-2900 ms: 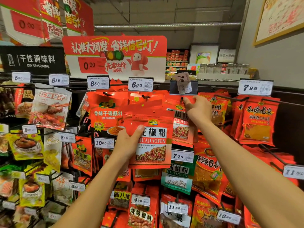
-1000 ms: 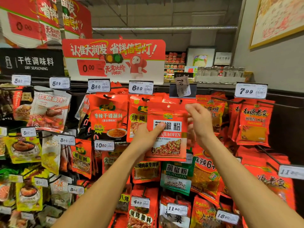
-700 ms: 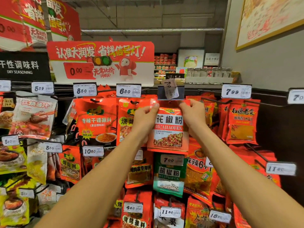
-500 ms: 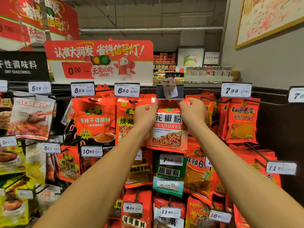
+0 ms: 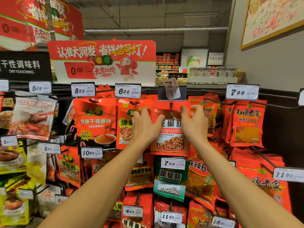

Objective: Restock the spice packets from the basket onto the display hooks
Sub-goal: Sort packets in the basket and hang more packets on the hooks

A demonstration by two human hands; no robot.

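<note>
Even, bright store light falls from overhead, with no hard shadows on the hanging packets. Soft glare sheens the glossy red packet (image 5: 170, 132) between the hands and the price tags above it. The wide lens bows the edges; packets far left of that packet are smeared, and the far shelves behind look soft.

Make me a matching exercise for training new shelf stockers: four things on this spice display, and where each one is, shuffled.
Things
1. HUAJIAOFEN packet
2. green HUJIAOFEN packet
3. 7.99 price tag
4. DRY SEASONING sign

Places
A. upper left, above the hooks
B. held at its top by the left hand and right hand
C. top row, right of the hands
D. directly below the held packet

Pairs: 1-B, 2-D, 3-C, 4-A
</note>
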